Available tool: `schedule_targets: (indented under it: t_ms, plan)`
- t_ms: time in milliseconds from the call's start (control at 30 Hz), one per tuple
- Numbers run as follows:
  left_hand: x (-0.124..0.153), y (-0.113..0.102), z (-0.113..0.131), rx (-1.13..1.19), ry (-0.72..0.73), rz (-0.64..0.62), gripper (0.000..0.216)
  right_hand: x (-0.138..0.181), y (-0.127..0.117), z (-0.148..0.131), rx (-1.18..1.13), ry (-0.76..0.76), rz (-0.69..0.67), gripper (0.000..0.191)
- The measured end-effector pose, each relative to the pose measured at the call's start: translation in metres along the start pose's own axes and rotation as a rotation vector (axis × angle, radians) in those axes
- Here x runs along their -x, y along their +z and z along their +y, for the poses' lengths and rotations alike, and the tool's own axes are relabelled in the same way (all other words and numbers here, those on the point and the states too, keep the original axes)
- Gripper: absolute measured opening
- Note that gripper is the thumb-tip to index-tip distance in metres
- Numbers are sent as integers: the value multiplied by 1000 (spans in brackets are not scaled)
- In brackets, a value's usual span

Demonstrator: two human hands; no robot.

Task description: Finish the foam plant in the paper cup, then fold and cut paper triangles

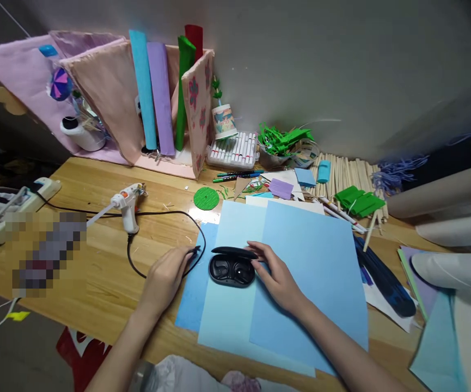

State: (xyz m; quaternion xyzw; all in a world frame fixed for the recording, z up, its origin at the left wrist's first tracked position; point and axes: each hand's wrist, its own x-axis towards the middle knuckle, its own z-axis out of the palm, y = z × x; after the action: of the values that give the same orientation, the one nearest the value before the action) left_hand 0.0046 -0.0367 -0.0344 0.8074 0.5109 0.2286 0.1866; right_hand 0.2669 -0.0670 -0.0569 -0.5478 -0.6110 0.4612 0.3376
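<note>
A black earbud case point(232, 277) with its lid raised lies on overlapping blue paper sheets point(309, 283). Dark earbuds sit in its hollows. At the case's right end, my right hand point(278, 277) grips the lid side between thumb and fingers. To the left of the case, my left hand point(165, 277) is closed, fingertips pinching a small black piece point(196, 250) whose kind I cannot make out. A black cord point(170, 213) loops around that hand from a white hot glue gun point(129, 209) standing on the wooden table point(96, 188).
Behind the sheets are a green paper disc point(206, 198), a box of markers point(233, 151) and many wooden sticks point(352, 171). A pink cardboard organizer point(96, 71) holds paper rolls at back left. A power strip point(35, 201) lies left; a dark blue long tool point(386, 280) lies right.
</note>
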Motion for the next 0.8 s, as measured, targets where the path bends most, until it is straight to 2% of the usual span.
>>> schedule_targets:
  t_ms: [67,167,267,400,567,800]
  plan:
    - [-2,-8,9,111,-51,39,17,0,0,0,-8,-1,3,33]
    - [-10,-14,26,214,18,-61,16,0,0,0,-19,-8,9,32]
    - [-20,-9,36,154,178,-185,18,1,0,-1,-26,-15,17,32]
    - [-26,8,34,7,279,-227,20,1,1,-1,-36,-32,23,32]
    - [-20,20,32,-112,293,-160,23,1,1,-3,-27,-52,33,32]
    - [-11,26,47,-192,166,-33,21,1,1,-3,10,-41,13,31]
